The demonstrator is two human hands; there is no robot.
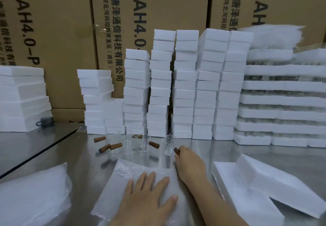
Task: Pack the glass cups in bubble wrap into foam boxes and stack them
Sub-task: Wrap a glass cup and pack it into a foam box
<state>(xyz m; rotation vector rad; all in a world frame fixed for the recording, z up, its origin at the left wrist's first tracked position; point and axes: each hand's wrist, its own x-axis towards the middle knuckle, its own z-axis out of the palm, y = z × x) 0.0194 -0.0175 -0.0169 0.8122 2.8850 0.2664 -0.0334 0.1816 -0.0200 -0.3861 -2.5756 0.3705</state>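
A sheet of bubble wrap [127,174] lies on the metal table in front of me. My left hand [147,201] rests flat on it with fingers spread. My right hand [189,164] reaches past the sheet and pinches a brown cork [176,151] beside a clear glass cup [169,144]. Three more glass cups [143,142] stand in a row to the left, with several brown corks [115,146] lying among them. An open foam box [261,185] lies at the right.
Tall stacks of white foam boxes [185,84] line the back of the table, with foam trays [282,100] at the right and foam sheets [21,98] at the left. A plastic bag [33,194] lies at the front left. Cardboard cartons [53,31] stand behind.
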